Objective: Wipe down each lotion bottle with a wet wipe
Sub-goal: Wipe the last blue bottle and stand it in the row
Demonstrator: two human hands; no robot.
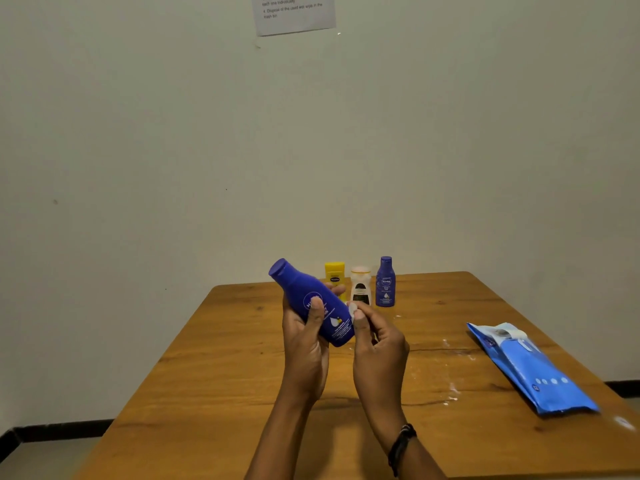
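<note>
The left hand (304, 336) grips a blue lotion bottle (313, 301) around its middle, thumb laid across the label, the bottle raised off the table and tilted with its cap up and away to the left. The right hand (379, 348) is closed beside the bottle's lower end, pinching a small white scrap, apparently a wet wipe (352, 309), against the bottle; most of the scrap is hidden by the fingers. A dark band (401, 445) sits on the right wrist. Just beyond the hands, three bottles stand upright in a close row near the far edge: a yellow bottle (335, 277), a white bottle (361, 285) and a second blue bottle (385, 282). Well off to the right of the right hand lies a blue wipes pack (533, 368), flat, near the table's right edge. The wooden table (214, 375) is bare to the left of the left hand and beneath both forearms. Pale smears mark the surface between the right hand and the pack. A plain wall stands behind the table, with a printed sheet (294, 13) fixed high on it.
</note>
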